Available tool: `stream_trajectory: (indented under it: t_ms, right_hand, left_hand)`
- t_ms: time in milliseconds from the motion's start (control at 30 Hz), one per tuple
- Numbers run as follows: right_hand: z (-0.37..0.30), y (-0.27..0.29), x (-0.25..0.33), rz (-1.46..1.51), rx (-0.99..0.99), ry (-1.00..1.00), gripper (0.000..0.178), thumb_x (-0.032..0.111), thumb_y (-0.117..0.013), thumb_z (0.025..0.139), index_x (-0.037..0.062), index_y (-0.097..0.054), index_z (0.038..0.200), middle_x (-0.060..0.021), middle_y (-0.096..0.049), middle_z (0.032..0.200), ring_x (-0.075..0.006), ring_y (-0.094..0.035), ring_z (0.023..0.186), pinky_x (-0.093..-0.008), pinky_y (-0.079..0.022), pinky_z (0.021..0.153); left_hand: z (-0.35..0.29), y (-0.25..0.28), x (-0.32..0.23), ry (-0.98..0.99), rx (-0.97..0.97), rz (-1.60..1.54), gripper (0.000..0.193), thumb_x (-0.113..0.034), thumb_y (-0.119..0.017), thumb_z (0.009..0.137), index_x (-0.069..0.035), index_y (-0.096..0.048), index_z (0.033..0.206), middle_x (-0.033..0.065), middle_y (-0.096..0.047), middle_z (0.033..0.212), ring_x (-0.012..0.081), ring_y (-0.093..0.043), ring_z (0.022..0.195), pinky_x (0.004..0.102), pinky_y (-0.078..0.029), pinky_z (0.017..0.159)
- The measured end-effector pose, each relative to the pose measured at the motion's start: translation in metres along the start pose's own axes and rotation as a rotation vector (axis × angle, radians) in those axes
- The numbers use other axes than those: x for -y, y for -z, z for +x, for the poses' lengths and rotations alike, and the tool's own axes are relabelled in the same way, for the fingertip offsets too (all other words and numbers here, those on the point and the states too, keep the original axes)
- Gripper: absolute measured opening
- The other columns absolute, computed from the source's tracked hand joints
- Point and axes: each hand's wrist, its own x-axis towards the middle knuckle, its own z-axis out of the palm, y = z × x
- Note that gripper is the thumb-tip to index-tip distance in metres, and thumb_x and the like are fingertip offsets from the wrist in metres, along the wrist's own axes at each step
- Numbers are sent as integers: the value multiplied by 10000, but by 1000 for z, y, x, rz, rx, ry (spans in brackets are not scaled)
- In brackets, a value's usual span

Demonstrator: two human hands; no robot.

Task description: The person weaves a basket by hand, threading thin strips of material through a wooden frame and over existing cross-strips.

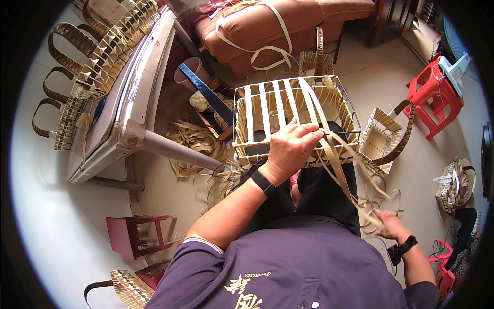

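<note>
A half-woven basket [237,123] on a dark wire frame rests across my lap, with several pale flat strips [264,110] running over its open face. My left hand [296,146] lies over the near part of the frame, its fingers pinched on a strip near the frame's wire. From there long loose strips [339,172] trail down to the right. Beyond the basket's near right corner, my right hand [392,225] is held low and out to the side, closed around the strips' lower end. It is slightly blurred.
Finished baskets with brown handles [98,67] stand on the table [146,82] at the left. Coiled strips [193,144] lie on the floor. A handled basket [382,136] and a red stool [437,95] are at the right. A brown sofa [267,31] stands ahead.
</note>
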Motion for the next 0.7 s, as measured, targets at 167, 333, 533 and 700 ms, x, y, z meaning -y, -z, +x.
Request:
stream_trajectory:
  t_ms: [167,333,533,700]
  right_hand:
    - [99,166,87,657,195,296,1099,303,-987,803,36,-411,1701,-239,-543,1655,-343,-508,1556,-434,-408,1288]
    - [178,219,150,893,-44,301,501,369,-706,1089,-1,-694,1427,-187,-783,1310,-202,-726,1179,-402,-566,1019]
    - [176,216,225,425,-533,130,333,359,-720,1025,38,-778,957,-204,-763,876,-412,-763,880,-527,-582,791]
    - [177,201,236,864,-316,254,285,296,-780,1023,17,-750,1071,-142,-791,948,-324,-756,875,-463,-586,834]
  left_hand:
    - [-2,-1,4,-26,-14,31,154,-169,-763,986,-153,-817,1128,16,-804,1114,272,-795,985,506,-631,1054]
    - [-3,-1,8,-11,-18,23,126,-183,-774,990,-145,-822,1100,18,-813,1097,283,-797,967,505,-634,1049]
    - [-5,-1,8,14,-12,20,180,-183,-803,967,-164,-836,1144,31,-824,1144,280,-802,1000,529,-622,1074]
    - [-7,-5,7,17,-17,-1,190,-182,-818,952,-161,-832,1140,35,-823,1153,291,-803,1004,526,-626,1064]
